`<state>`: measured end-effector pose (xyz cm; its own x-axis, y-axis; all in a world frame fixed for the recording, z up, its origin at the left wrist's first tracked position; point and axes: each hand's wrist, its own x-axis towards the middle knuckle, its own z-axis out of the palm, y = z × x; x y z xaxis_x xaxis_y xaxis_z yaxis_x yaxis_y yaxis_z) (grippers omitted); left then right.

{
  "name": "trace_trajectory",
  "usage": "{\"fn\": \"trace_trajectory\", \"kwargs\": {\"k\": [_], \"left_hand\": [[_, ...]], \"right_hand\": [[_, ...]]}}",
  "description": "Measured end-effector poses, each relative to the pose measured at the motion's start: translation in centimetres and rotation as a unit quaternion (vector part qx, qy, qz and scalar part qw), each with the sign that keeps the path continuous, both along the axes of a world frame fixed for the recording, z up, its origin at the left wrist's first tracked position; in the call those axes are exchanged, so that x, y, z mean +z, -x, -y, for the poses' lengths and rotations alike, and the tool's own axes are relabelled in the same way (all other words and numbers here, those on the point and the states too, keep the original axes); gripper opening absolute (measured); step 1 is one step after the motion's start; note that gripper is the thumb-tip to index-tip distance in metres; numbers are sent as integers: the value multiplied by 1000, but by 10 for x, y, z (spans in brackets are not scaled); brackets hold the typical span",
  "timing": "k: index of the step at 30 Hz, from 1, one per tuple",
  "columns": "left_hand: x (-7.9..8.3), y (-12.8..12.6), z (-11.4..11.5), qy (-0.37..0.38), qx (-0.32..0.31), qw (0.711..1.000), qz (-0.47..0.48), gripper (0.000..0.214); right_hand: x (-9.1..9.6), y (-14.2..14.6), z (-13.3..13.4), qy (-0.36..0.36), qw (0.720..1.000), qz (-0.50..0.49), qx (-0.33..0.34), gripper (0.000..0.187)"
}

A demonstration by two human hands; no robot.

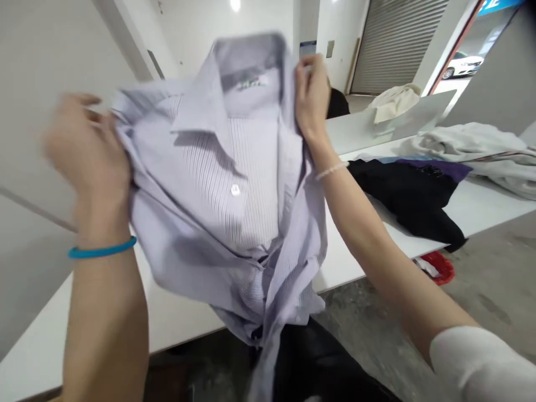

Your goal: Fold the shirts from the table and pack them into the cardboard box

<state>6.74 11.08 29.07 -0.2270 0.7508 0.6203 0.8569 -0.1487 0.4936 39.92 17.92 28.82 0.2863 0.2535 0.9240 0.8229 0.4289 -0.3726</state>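
Observation:
A lavender, finely striped button-up shirt (201,223) hangs in the air before me, over the front edge of the white table (176,318). Its collar is up top, with a label inside the neck and a white button on the front. My left hand (90,145), blurred by motion, is closed on the shoulder at the left. On the other side, my right hand (312,95) grips the cloth beside the collar. The lower part of the shirt droops in loose folds, and one sleeve dangles towards the floor.
Right of the shirt, a black garment (410,190) lies on the table, partly over its front edge. Pale grey cloth (481,145) is heaped farther right. A cream cloth (396,103) drapes over a low partition behind. Below the table sits a red container (439,268).

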Motion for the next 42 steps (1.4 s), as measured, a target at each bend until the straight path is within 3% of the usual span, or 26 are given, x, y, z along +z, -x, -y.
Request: {"fn": "trace_trajectory", "kwargs": {"k": [1, 2, 4, 6, 8, 10, 12, 14, 18, 24, 28, 32, 35, 37, 40, 42], "left_hand": [[-8, 2, -11, -21, 29, 993, -111, 46], [-23, 4, -18, 5, 31, 980, -195, 49], [-68, 10, -18, 100, -30, 958, -266, 46], [-124, 13, -1, 176, -76, 941, -278, 45], [-182, 13, 24, 223, -115, 925, -285, 41], [-233, 8, 49, 267, -142, 911, -278, 50], [-271, 1, 65, 287, -146, 903, -286, 56], [-296, -6, 69, 290, -133, 896, -308, 59], [-312, -9, 38, 270, -131, 899, -318, 62], [-311, 6, -36, 213, -160, 936, -231, 55], [-307, 8, -54, 178, -145, 952, -201, 48], [-296, -2, -28, 133, -154, 965, -164, 40], [-296, -24, 20, 125, -220, 954, -163, 35], [-305, -44, 59, 127, -281, 928, -209, 39], [-321, -71, 107, 108, -218, 937, -250, 51], [-325, -80, 124, 111, -192, 943, -249, 54]], "right_hand": [[-13, 5, -14, 77, 997, 24, 6, 31], [-30, 10, -23, 150, 987, 55, 13, 38], [-76, 16, -25, 273, 951, 141, 38, 43], [-130, 16, -10, 372, 898, 224, 68, 43], [-183, 13, 11, 422, 865, 254, 97, 45], [-230, 11, 31, 515, 798, 287, 127, 56], [-264, 12, 44, 565, 753, 308, 141, 64], [-286, 17, 47, 573, 738, 331, 129, 66], [-300, 30, 22, 554, 749, 351, 89, 61], [-299, 38, -44, 567, 755, 323, 66, 59], [-302, 42, -67, 581, 753, 304, 60, 61], [-304, 43, -68, 580, 755, 299, 61, 60], [-303, 43, -66, 577, 760, 295, 59, 59], [-303, 43, -65, 577, 761, 291, 59, 59], [-303, 44, -66, 579, 762, 285, 59, 61], [-303, 44, -66, 583, 760, 282, 58, 62]]}}
